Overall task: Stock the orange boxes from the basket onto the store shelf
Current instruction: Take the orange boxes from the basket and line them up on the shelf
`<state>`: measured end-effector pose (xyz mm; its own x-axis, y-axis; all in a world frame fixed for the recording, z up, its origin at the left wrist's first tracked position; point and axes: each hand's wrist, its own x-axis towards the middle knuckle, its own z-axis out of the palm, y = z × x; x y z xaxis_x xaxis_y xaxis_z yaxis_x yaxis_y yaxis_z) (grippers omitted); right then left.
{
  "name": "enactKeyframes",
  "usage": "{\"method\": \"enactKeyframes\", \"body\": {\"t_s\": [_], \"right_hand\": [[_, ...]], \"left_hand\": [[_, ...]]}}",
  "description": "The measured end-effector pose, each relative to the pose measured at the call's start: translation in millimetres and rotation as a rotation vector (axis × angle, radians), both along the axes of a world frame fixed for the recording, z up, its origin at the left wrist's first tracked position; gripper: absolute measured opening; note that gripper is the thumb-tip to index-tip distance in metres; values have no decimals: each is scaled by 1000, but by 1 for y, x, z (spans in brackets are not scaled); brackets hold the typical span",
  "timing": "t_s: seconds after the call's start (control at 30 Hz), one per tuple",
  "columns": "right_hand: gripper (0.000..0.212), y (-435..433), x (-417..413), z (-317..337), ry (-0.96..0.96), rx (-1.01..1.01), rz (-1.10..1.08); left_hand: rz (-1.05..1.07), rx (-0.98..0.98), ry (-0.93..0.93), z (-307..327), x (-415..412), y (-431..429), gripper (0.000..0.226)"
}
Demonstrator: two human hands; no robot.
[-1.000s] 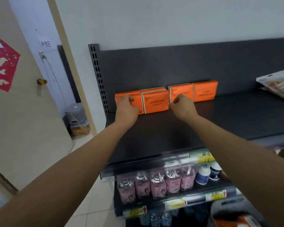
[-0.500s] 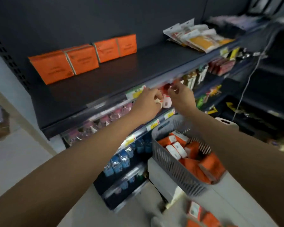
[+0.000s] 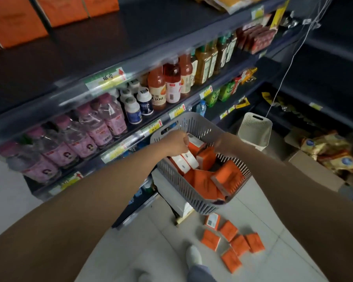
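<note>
In front of me the grey slotted basket (image 3: 192,196) is holding a heap of orange boxes (image 3: 206,182), which are lying in disorder, some showing a white side. A row of upright boxes (image 3: 14,21) is standing at the back of the dark top shelf (image 3: 110,37). Six loose boxes (image 3: 239,245) are lying scattered on the floor (image 3: 151,241).

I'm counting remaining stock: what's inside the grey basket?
A jumbled pile of orange boxes, some showing white faces, fills the grey basket. The left hand and right hand reach in at its far end, covering boxes beneath; lower layers are hidden.
</note>
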<state>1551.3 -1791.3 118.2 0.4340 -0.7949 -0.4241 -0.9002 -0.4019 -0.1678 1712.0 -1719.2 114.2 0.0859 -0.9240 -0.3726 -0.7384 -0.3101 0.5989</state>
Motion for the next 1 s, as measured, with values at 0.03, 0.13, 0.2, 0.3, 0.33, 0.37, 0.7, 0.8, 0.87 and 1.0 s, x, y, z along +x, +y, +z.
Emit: {"method": "enactKeyframes", "body": {"t_s": [0.03,0.13,0.2,0.3,0.33,0.37,0.7,0.8,0.87,1.0], "right_hand": [[34,-5,-5,-6,37,3,39],[35,-21,-20,-29,154,45,125],[40,-32,-26,-45,188,88,149],[43,-46,-32,-69,246,159,206],[44,-50,-34,-76,272,182,230],[45,-55,-35,-82,290,208,259],[65,-84,-31,-138,533,378,480],[67,-89,-29,-148,555,396,473],[67,-91,-28,-150,554,400,447],[41,-93,-28,-133,415,436,246]], "left_hand": [[2,38,2,-10,-4,-7,13],[21,153,11,-37,-18,-24,9],[26,183,-26,-52,-25,-33,21],[-5,204,-130,-70,-30,-43,32],[-1,204,-175,-78,-30,-46,35],[9,199,-213,-85,-29,-49,39],[-249,357,-717,-137,-14,-58,51],[-281,349,-755,-145,-12,-60,54],[-294,322,-775,-146,-11,-62,53],[-244,246,-745,-137,-11,-67,31]]}}
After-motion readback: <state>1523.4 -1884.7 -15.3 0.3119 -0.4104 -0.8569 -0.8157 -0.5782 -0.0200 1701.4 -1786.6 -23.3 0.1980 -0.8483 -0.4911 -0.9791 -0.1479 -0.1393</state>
